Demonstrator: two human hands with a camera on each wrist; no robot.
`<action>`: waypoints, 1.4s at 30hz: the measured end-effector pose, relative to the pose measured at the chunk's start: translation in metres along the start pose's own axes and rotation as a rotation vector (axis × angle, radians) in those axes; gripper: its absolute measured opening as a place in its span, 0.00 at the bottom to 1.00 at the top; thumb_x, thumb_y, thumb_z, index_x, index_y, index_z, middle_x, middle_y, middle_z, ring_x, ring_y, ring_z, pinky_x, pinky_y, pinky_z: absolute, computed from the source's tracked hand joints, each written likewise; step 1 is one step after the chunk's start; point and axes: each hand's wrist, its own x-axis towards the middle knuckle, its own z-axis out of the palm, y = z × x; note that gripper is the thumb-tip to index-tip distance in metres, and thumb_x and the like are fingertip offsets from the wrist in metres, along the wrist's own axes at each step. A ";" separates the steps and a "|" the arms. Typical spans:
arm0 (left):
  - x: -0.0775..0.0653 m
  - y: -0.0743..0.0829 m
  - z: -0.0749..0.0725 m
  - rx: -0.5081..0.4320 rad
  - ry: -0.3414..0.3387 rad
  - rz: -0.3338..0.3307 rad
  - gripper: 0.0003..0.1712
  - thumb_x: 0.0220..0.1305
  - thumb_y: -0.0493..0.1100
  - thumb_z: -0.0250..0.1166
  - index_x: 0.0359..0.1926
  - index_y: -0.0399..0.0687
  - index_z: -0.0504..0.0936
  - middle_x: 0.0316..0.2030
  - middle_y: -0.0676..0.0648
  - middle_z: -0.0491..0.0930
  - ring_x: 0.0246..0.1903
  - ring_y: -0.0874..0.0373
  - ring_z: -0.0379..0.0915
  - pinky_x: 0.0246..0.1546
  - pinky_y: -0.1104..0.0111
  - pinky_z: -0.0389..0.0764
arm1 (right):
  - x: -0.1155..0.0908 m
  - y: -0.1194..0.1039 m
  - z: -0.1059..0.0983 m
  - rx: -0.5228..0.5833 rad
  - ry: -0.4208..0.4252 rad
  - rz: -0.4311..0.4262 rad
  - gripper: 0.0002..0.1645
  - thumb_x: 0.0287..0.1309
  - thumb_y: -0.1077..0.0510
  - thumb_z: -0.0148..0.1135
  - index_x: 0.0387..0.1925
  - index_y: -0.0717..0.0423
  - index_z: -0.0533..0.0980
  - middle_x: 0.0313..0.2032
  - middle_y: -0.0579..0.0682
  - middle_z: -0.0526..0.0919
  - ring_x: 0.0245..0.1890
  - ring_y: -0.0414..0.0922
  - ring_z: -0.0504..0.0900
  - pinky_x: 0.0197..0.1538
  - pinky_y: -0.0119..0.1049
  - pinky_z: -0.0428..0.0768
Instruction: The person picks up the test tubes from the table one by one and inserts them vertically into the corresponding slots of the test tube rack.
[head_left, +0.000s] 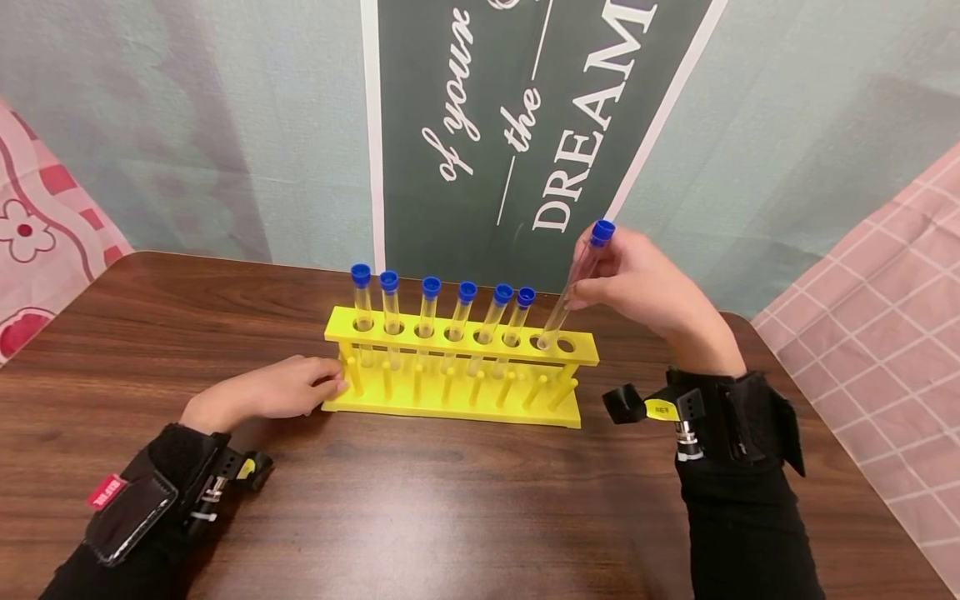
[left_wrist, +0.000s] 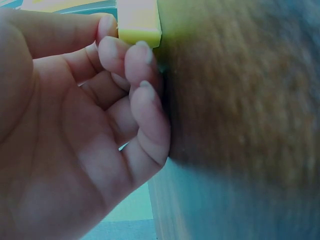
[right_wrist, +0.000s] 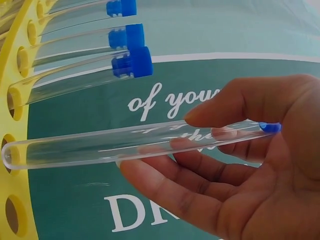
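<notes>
A yellow test tube rack (head_left: 450, 410) stands on the table, and several clear test tubes with blue caps (head_left: 431, 287) fill its holes from the left. My left hand (head_left: 288, 387) holds the left end of the rack's base, thumb and fingertips at its corner in the left wrist view. At the right, my right hand (head_left: 637, 279) pinches another clear test tube (right_wrist: 90, 145) between thumb and fingers, its blue cap up by the palm. This tube tilts, and its rounded bottom is right at the second hole from the right. The rightmost hole (right_wrist: 16, 215) has no tube.
The dark wooden table (head_left: 420, 517) extends in front of the rack and to both sides. Close behind it is a pale curtain with a green lettered panel (head_left: 480, 208). Pink patterned cloth (head_left: 892, 333) hangs at the right, more at the left.
</notes>
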 end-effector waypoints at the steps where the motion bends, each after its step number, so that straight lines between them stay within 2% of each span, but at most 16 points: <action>1: 0.000 0.000 0.000 0.000 0.001 0.000 0.13 0.69 0.39 0.48 0.24 0.45 0.66 0.16 0.52 0.62 0.15 0.60 0.59 0.19 0.70 0.61 | 0.000 0.000 0.001 0.002 0.000 0.001 0.15 0.50 0.75 0.57 0.39 0.67 0.65 0.29 0.59 0.77 0.28 0.46 0.80 0.34 0.35 0.79; 11: 0.000 0.000 -0.001 0.011 -0.001 0.006 0.13 0.69 0.40 0.48 0.25 0.45 0.66 0.16 0.52 0.62 0.16 0.60 0.59 0.20 0.70 0.62 | 0.004 0.007 0.008 -0.024 -0.013 0.040 0.12 0.51 0.74 0.55 0.37 0.68 0.65 0.28 0.61 0.76 0.29 0.49 0.79 0.35 0.36 0.79; 17: 0.000 0.000 -0.001 0.010 -0.002 -0.002 0.13 0.69 0.40 0.48 0.25 0.45 0.66 0.16 0.52 0.62 0.16 0.60 0.59 0.20 0.70 0.62 | 0.005 0.016 0.013 -0.078 -0.028 0.048 0.09 0.53 0.73 0.53 0.37 0.68 0.66 0.28 0.60 0.76 0.29 0.51 0.79 0.34 0.36 0.79; 25: 0.001 0.000 0.000 -0.004 -0.002 -0.006 0.12 0.69 0.41 0.49 0.26 0.45 0.68 0.17 0.52 0.63 0.16 0.60 0.59 0.19 0.70 0.62 | 0.007 0.032 0.021 -0.053 -0.065 0.062 0.09 0.52 0.73 0.54 0.36 0.68 0.66 0.27 0.59 0.78 0.29 0.55 0.79 0.37 0.44 0.79; 30: 0.001 0.000 0.000 -0.001 -0.005 -0.018 0.12 0.69 0.40 0.49 0.27 0.45 0.68 0.17 0.52 0.63 0.16 0.60 0.60 0.19 0.70 0.62 | 0.007 0.038 0.024 -0.062 -0.075 0.054 0.09 0.50 0.73 0.54 0.36 0.67 0.67 0.27 0.59 0.79 0.28 0.53 0.79 0.36 0.42 0.78; 37: 0.001 0.000 0.000 -0.005 -0.002 -0.023 0.11 0.69 0.40 0.49 0.27 0.44 0.68 0.16 0.52 0.63 0.16 0.60 0.59 0.18 0.71 0.61 | 0.006 0.043 0.027 -0.106 -0.089 0.025 0.08 0.50 0.72 0.56 0.34 0.65 0.68 0.25 0.57 0.78 0.24 0.53 0.73 0.29 0.38 0.71; 42: 0.001 0.000 0.000 -0.004 0.000 -0.022 0.11 0.69 0.40 0.49 0.27 0.44 0.68 0.16 0.52 0.63 0.16 0.60 0.59 0.18 0.71 0.61 | 0.004 0.042 0.029 -0.144 -0.084 -0.001 0.08 0.51 0.71 0.58 0.34 0.65 0.69 0.26 0.54 0.77 0.25 0.49 0.71 0.29 0.36 0.70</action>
